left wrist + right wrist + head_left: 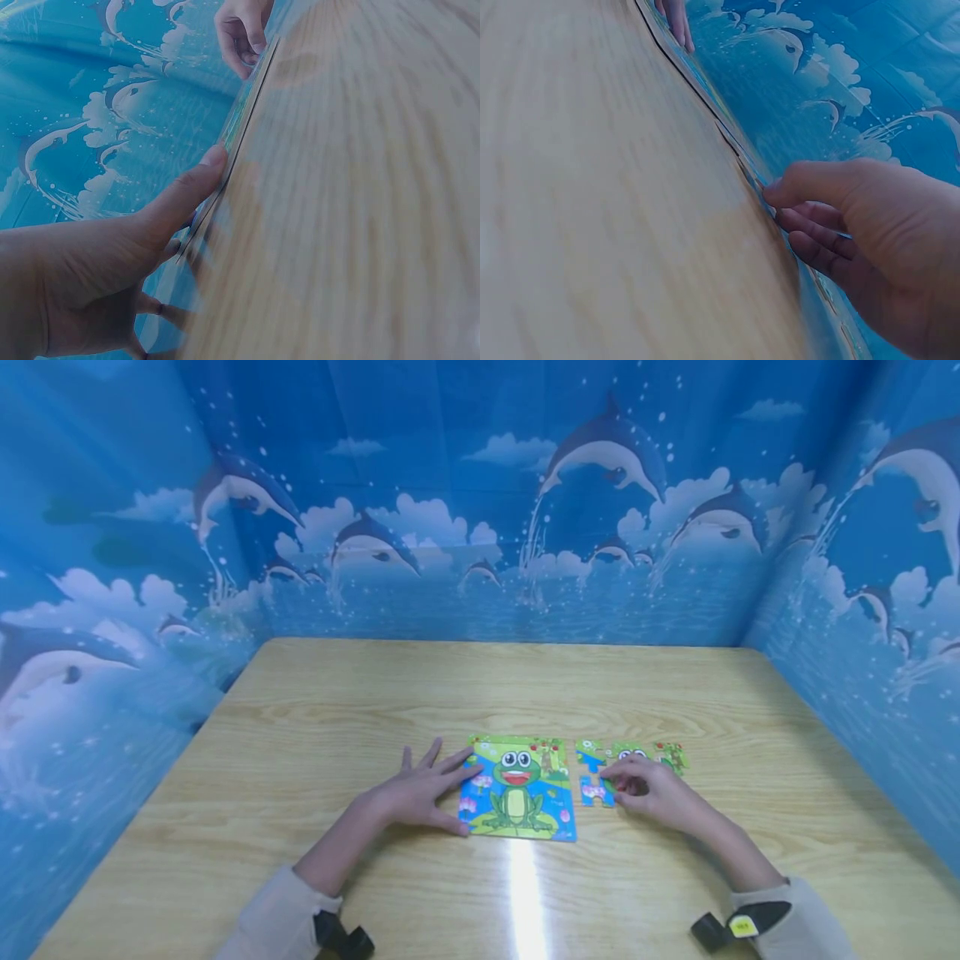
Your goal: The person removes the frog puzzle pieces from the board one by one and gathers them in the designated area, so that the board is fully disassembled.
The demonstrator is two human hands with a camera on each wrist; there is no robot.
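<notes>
A square frog picture board (517,789) lies flat on the table. My left hand (427,789), fingers spread, rests at its left side, with the thumb (199,176) along the near edge. To the right of the board, my right hand (656,793) pinches a jigsaw puzzle piece between thumb and fingers, low at the table; the hand mostly hides this piece. Beside its fingertips lies a blue puzzle piece with a pink flower (595,792). Behind are a blue and green corner piece (589,753), a piece with frog eyes (628,749) and a right-hand piece (672,755).
The wood-grain table (360,693) carries the board and pieces near its middle. Blue curtains with dolphins (450,593) close off its back and both sides. A bright reflection lies on the tabletop in front of the board.
</notes>
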